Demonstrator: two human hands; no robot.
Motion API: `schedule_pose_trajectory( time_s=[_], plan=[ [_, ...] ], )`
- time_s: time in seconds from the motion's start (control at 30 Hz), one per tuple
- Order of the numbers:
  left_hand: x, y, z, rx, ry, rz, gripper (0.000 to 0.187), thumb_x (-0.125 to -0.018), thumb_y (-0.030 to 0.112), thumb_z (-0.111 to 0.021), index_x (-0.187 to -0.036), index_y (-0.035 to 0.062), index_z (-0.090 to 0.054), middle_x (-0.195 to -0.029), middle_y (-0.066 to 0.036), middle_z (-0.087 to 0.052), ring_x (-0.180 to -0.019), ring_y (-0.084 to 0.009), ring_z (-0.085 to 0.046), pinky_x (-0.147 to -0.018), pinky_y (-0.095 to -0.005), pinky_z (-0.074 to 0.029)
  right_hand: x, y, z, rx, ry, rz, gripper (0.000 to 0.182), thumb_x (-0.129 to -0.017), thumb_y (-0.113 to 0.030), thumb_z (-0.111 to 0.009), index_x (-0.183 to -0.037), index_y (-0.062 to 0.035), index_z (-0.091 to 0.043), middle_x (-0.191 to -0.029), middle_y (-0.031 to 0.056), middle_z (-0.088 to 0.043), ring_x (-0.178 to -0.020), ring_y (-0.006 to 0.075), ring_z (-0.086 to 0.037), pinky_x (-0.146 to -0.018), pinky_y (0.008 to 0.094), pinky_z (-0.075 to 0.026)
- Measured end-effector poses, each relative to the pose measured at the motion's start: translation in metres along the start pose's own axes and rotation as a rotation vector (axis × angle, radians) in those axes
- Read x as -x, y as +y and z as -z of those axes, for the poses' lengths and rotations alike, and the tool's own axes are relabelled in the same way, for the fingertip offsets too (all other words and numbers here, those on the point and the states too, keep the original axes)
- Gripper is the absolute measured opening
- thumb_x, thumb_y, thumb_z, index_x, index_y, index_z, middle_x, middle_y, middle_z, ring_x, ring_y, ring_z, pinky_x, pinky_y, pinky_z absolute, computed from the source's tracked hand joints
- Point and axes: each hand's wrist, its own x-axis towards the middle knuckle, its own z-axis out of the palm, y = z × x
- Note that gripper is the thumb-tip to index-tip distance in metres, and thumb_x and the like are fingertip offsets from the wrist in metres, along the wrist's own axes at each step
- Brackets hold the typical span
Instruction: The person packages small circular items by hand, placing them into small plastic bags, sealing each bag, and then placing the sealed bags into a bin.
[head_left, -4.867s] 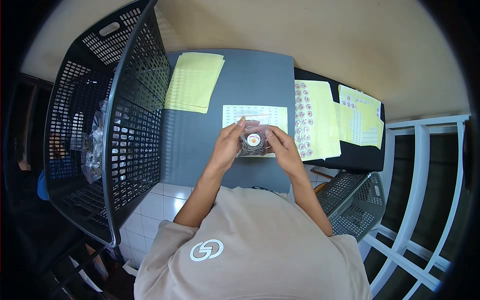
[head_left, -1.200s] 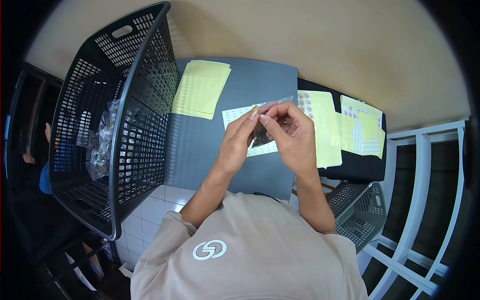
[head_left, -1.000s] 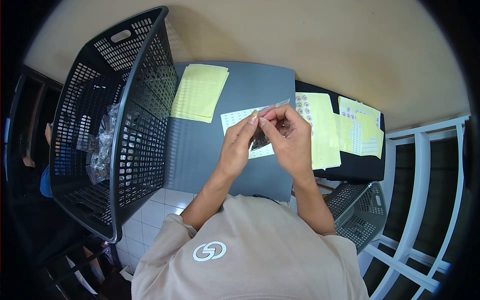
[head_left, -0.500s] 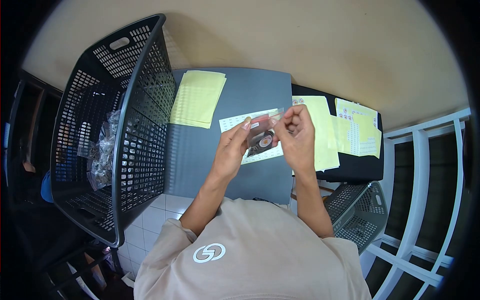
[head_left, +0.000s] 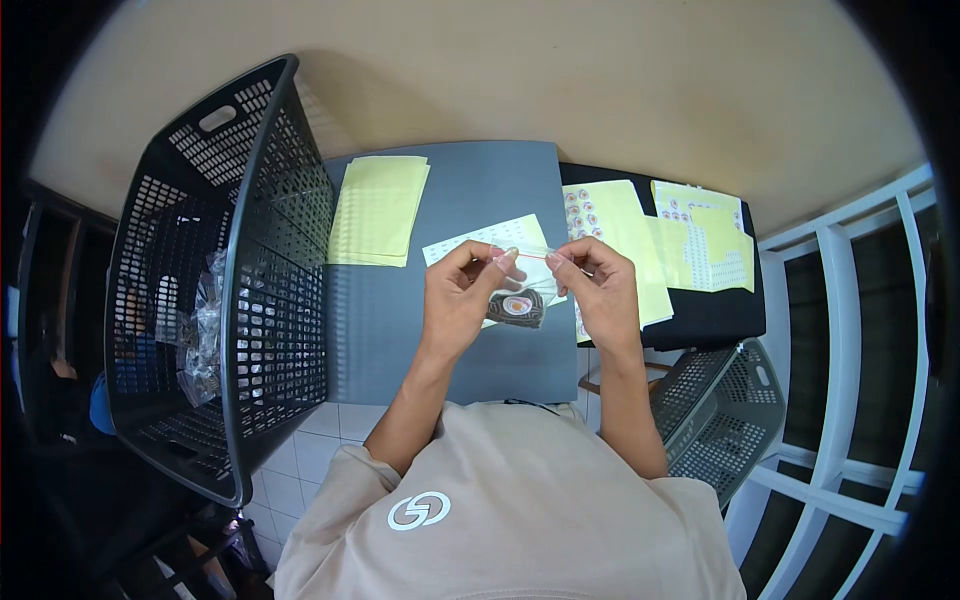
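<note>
Above the grey table (head_left: pixel 480 180), both hands pinch the top edge of a small clear zip bag (head_left: pixel 517 308). It has a red line along its top, a round sticker on its front and dark contents whose kind I cannot make out. My left hand (head_left: pixel 462 300) grips the left side of the top, and my right hand (head_left: pixel 603 290) grips the right side. Under the bag lies a white sheet (head_left: pixel 450 251) with rows of small printed labels, partly covered by the hands.
Left of the table stands a large dark plastic basket (head_left: pixel 235 300) with several filled clear bags (head_left: pixel 205 335) inside. Yellow sheets (head_left: pixel 378 210) lie at the table's left. Sticker sheets (head_left: pixel 610 210) rest on a black surface (head_left: pixel 735 312) at right, above a smaller basket (head_left: pixel 735 410).
The bag has turned from a tilt to hang nearly level, its sticker facing up. My right hand has shifted from the bag's upper corner to pinching its top edge opposite my left hand.
</note>
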Motion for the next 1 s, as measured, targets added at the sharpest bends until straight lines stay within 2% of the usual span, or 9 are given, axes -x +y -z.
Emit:
schedule_pose_trajectory(
  time_s=[0.27, 0.43, 0.5, 0.57, 0.67, 0.77, 0.83, 0.87, 1.0],
  plan=[
    [-0.003, -0.012, -0.005, -0.007, -0.031, 0.003, 0.022, -0.097, 0.016, -0.053, -0.086, -0.0018, -0.061, -0.072, -0.005, -0.063, -0.067, -0.0097, -0.062, -0.061, -0.0231, -0.048, 0.022, 0.015, 0.017, -0.047, -0.071, -0.054, 0.005, -0.087, -0.004, -0.065, -0.088, 0.0009, -0.064, -0.073, 0.0002, -0.061, -0.064, 0.0050, -0.053, -0.057, 0.0206, -0.043],
    [0.002, -0.026, -0.017, -0.123, -0.165, 0.150, 0.016, -0.094, 0.012, -0.059, -0.084, -0.0006, -0.059, -0.072, -0.004, -0.063, -0.065, -0.0080, -0.059, -0.059, -0.0209, -0.046, 0.045, 0.019, 0.043, 0.017, -0.040, -0.175, 0.008, -0.084, -0.004, -0.067, -0.089, 0.0009, -0.064, -0.074, 0.0029, -0.061, -0.062, 0.0066, -0.053, -0.057, 0.0216, -0.043],
    [0.006, -0.035, -0.026, -0.136, -0.227, 0.213, 0.015, -0.093, 0.012, -0.060, -0.084, -0.0007, -0.060, -0.073, -0.004, -0.063, -0.065, -0.0074, -0.058, -0.059, -0.0200, -0.046, 0.059, 0.015, 0.052, 0.358, -0.055, -0.179, 0.012, -0.083, -0.005, -0.068, -0.092, 0.0016, -0.064, -0.076, 0.0061, -0.063, -0.055, 0.0080, -0.053, -0.051, 0.0227, -0.041],
    [0.010, -0.051, -0.038, -0.237, -0.335, 0.199, 0.015, -0.092, 0.011, -0.062, -0.084, -0.0012, -0.061, -0.074, -0.004, -0.063, -0.066, -0.0067, -0.057, -0.059, -0.0195, -0.045, 0.074, 0.016, 0.058, 0.472, 0.067, -0.110, 0.015, -0.083, -0.003, -0.066, -0.096, 0.0036, -0.063, -0.083, 0.0104, -0.066, -0.051, 0.0123, -0.058, -0.047, 0.0250, -0.044],
    [0.014, -0.073, -0.061, -0.243, -0.539, 0.218, 0.008, -0.086, 0.004, -0.066, -0.091, -0.0023, -0.065, -0.077, -0.005, -0.063, -0.069, -0.0080, -0.057, -0.061, -0.0211, -0.046, 0.093, -0.001, 0.070, 0.298, 0.139, -0.316, 0.011, -0.083, 0.000, -0.060, -0.091, 0.0077, -0.062, -0.081, 0.0179, -0.068, -0.053, 0.0226, -0.065, -0.054, 0.0326, -0.052],
    [0.015, -0.086, -0.090, -0.248, -0.751, 0.163, 0.018, -0.082, -0.001, -0.069, -0.100, -0.0017, -0.066, -0.083, -0.007, -0.064, -0.077, -0.0117, -0.060, -0.069, -0.0236, -0.049, 0.115, 0.016, 0.098, 0.268, 0.230, -0.236, 0.011, -0.085, 0.000, -0.059, -0.092, 0.0074, -0.063, -0.074, 0.0166, -0.067, -0.054, 0.0217, -0.065, -0.054, 0.0311, -0.053],
    [0.016, -0.087, -0.115, -0.229, -0.736, 0.137, 0.023, -0.081, -0.002, -0.069, -0.104, -0.0013, -0.065, -0.087, -0.007, -0.064, -0.084, -0.0144, -0.062, -0.076, -0.0252, -0.049, 0.135, 0.011, 0.129, 0.289, 0.315, -0.250, 0.011, -0.086, -0.001, -0.058, -0.092, 0.0065, -0.064, -0.069, 0.0136, -0.067, -0.056, 0.0180, -0.066, -0.054, 0.0286, -0.053],
    [0.015, -0.091, -0.120, -0.208, -0.722, 0.238, 0.027, -0.084, -0.002, -0.065, -0.111, -0.0012, -0.062, -0.091, -0.008, -0.064, -0.089, -0.0152, -0.062, -0.081, -0.0263, -0.049, 0.149, 0.011, 0.148, 0.284, 0.456, -0.240, 0.011, -0.087, -0.001, -0.058, -0.092, 0.0057, -0.065, -0.072, 0.0128, -0.067, -0.059, 0.0163, -0.066, -0.055, 0.0271, -0.053],
    [-0.003, -0.100, -0.133, -0.338, -0.705, 0.225, 0.025, -0.090, 0.000, -0.058, -0.115, -0.0014, -0.059, -0.096, -0.008, -0.063, -0.090, -0.0149, -0.062, -0.083, -0.0269, -0.048, 0.216, 0.014, 0.244, 0.305, 0.967, -0.225, 0.013, -0.089, -0.002, -0.057, -0.096, 0.0029, -0.067, -0.083, 0.0109, -0.069, -0.071, 0.0132, -0.067, -0.057, 0.0241, -0.055]
  ],
)
